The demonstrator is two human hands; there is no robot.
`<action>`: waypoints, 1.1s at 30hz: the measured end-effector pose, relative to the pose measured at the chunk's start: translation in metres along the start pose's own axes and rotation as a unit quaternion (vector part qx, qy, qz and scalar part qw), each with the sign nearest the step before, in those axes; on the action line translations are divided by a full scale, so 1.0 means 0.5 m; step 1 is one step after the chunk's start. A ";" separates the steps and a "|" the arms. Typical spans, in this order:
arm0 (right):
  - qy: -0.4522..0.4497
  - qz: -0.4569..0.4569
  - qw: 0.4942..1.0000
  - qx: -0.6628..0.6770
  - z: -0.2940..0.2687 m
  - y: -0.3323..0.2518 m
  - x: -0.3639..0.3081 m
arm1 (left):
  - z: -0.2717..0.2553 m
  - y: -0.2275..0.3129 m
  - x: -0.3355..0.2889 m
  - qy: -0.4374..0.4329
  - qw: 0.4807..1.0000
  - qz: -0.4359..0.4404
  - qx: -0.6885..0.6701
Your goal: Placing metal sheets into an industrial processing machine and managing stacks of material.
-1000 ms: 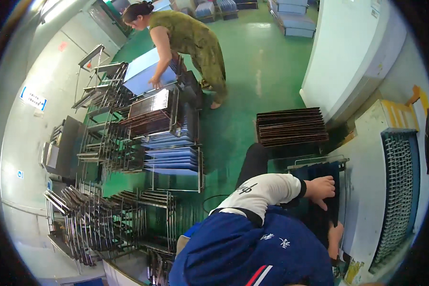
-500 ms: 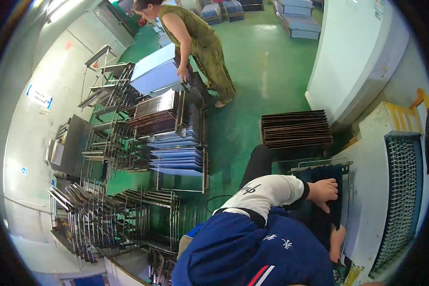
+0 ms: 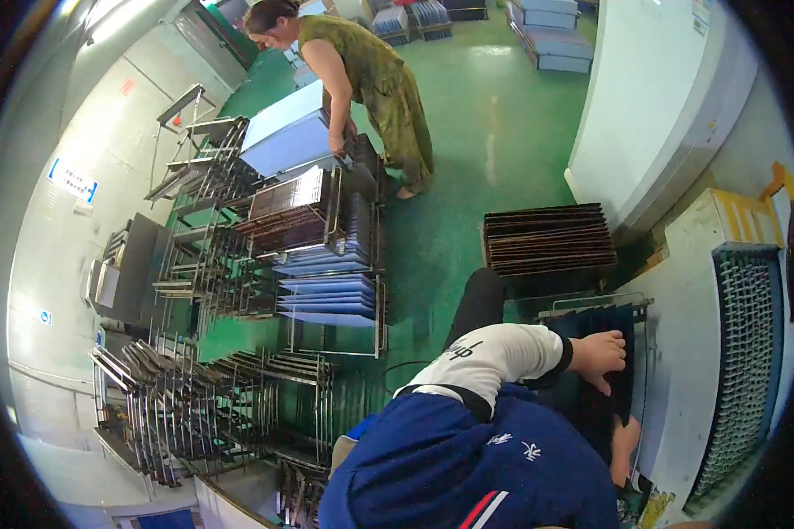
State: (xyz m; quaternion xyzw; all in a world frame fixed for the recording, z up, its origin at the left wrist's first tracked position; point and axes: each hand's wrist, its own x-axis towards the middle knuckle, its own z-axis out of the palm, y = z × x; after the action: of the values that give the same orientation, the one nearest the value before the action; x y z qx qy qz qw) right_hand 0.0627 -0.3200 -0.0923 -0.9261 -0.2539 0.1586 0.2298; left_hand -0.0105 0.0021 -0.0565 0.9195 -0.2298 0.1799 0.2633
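Fingers [image 3: 613,340] of the left hand [image 3: 595,354] lie bent over a dark panel [image 3: 623,388], the thumb set well apart from them; whether they pinch it or only rest on it, I cannot tell. The spread of that hand looks suited to steadying the panel across its width. Toward the wearer from those fingertips, the right hand [image 3: 625,445] is at the panel's near end, partly hidden, so its finger state cannot be told; a hand at each end probably keeps the piece level.

Beyond the left fingers, the metal frame [image 3: 551,313] borders the dark panels, perhaps to keep them aligned. To the right of both hands' fingers, just beside them, stands a pale cabinet [image 3: 675,353] with a mesh-like section [image 3: 748,353].

Farther beyond the left fingers sits a dark stack [image 3: 551,240], its layers slightly fanned, which may ease separating them. Well apart to the fingers' left, a co-worker [image 3: 362,88] leans over pale blue sheets [image 3: 282,132].
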 end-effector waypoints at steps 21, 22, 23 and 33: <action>-0.041 0.051 0.998 0.001 -0.016 -0.035 -0.005 | 0.000 0.001 -0.006 -0.003 1.000 -0.003 -0.002; -0.047 0.051 0.998 0.005 -0.020 -0.042 -0.007 | 0.000 0.001 -0.008 0.000 1.000 -0.003 0.004; -0.054 0.047 0.997 0.008 -0.023 -0.049 -0.002 | 0.002 -0.002 -0.010 -0.005 1.000 -0.007 0.003; -0.014 -0.011 0.999 -0.038 -0.012 -0.002 0.001 | 0.002 0.004 -0.007 -0.013 1.000 -0.015 0.009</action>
State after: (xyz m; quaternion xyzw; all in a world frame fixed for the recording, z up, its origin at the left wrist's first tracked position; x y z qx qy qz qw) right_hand 0.0653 -0.3209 -0.0870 -0.9289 -0.2732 0.1589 0.1929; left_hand -0.0141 0.0008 -0.0582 0.9275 -0.2173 0.1663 0.2547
